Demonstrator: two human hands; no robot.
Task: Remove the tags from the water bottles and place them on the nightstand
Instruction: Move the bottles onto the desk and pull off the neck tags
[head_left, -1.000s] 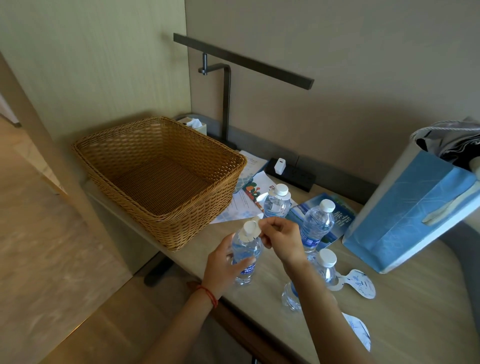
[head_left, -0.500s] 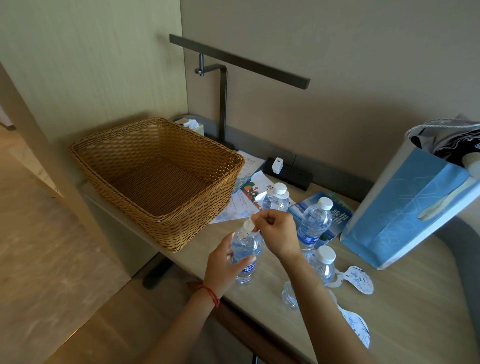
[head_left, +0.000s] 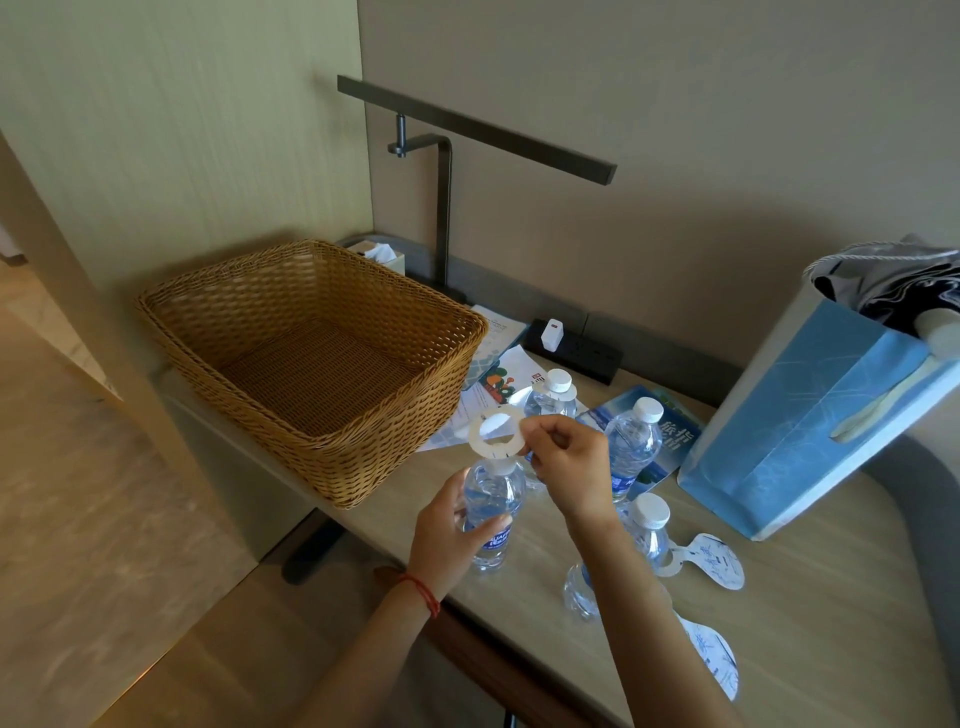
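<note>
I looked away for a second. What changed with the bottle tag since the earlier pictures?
The right hand has lifted the tag up off the bottle, clear of its cap. The left hand still holds that bottle; the other bottles stayed put.

Water bottle in left hand — paper tag pinched above its neck by right hand

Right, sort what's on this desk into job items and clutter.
Job: held bottle, its ring tag in the right hand, left hand, three other bottles, loose tags.
Clutter: wicker basket, blue bag, leaflets, lamp, power strip.
</note>
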